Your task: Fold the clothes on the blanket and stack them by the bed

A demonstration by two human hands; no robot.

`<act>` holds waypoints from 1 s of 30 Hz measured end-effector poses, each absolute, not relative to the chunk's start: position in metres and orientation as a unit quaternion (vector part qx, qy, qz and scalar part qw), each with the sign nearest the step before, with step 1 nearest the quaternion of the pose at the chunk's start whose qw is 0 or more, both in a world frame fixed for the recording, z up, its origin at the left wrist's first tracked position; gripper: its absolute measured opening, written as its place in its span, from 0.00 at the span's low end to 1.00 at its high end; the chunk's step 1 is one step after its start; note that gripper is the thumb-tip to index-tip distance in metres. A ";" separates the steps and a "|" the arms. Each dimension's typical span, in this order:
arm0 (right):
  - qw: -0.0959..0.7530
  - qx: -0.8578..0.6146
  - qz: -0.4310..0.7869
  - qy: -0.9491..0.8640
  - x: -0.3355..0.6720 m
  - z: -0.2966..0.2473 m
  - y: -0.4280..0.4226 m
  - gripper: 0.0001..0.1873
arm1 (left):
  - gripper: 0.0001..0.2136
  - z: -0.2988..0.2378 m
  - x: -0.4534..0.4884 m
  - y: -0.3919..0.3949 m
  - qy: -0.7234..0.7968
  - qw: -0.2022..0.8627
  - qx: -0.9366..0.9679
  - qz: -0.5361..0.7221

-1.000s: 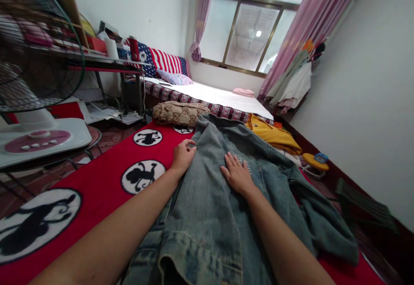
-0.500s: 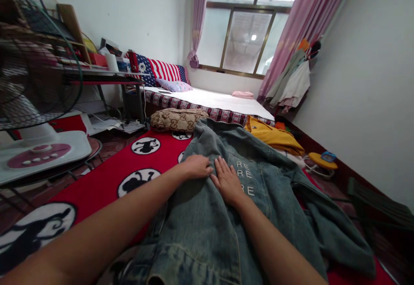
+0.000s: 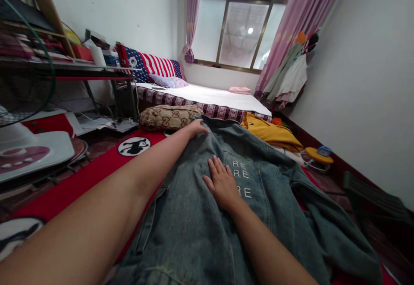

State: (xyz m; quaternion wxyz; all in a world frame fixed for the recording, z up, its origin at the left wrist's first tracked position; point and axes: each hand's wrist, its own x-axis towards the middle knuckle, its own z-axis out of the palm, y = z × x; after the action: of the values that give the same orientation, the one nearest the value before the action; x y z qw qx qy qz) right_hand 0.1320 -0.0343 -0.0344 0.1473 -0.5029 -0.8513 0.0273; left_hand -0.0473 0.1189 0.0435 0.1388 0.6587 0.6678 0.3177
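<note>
A blue-green denim jacket lies spread out, with white raised letters on its surface. My left hand reaches far out to the jacket's shoulder, close to the collar. Its thumb stands apart from the fingers, which touch the cloth; the fingertips are partly hidden. Flat on the middle of the jacket, just left of the letters, rests my right hand, fingers spread. Beneath the jacket is a red blanket with black figures in white circles. A rolled brown patterned fabric bundle sits beyond my left hand.
Folded yellow clothing lies past the jacket's right shoulder. On the left stand a fan and a cluttered desk. A bed is at the back. To the right are a yellow stool and a dark green chair.
My left hand has moved forward from beside my right hand to the jacket's shoulder. My right hand stays on the cloth, its fingers a little more spread. The view has shifted slightly right.
</note>
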 end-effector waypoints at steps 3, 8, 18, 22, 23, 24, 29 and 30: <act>0.153 -0.499 0.040 -0.852 0.133 -0.033 -0.034 0.34 | 0.37 0.027 -0.040 0.121 0.664 0.137 0.672 0.300; 0.172 -0.498 0.064 -0.848 0.135 -0.034 -0.031 0.32 | 0.32 0.017 -0.023 0.097 0.656 0.070 0.693 0.291; 0.375 -0.614 0.039 -0.694 0.145 -0.046 -0.014 0.31 | 0.28 -0.033 -0.021 -0.005 0.544 0.106 0.745 0.371; 0.343 -0.622 0.025 -0.703 0.149 -0.037 -0.007 0.23 | 0.24 -0.037 -0.030 -0.011 0.528 0.099 0.715 0.447; 0.326 -0.616 0.034 -0.717 0.150 -0.031 -0.004 0.18 | 0.24 -0.035 -0.030 -0.012 0.521 0.098 0.710 0.463; 0.310 -0.609 0.044 -0.729 0.151 -0.024 0.000 0.14 | 0.24 -0.032 -0.029 -0.014 0.513 0.097 0.708 0.476; 0.319 -0.607 0.013 -0.728 0.155 -0.007 0.016 0.09 | 0.27 -0.030 -0.026 -0.022 0.500 0.101 0.743 0.433; 0.321 -0.611 0.006 -0.724 0.155 -0.010 0.017 0.09 | 0.28 -0.031 -0.026 -0.022 0.508 0.102 0.754 0.402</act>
State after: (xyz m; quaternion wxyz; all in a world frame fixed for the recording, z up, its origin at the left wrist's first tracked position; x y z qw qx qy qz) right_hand 0.1550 0.0172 -0.0103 0.3212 -0.6109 -0.7236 0.0065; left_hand -0.0258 -0.0224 -0.0311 0.1024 0.7544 0.5085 0.4022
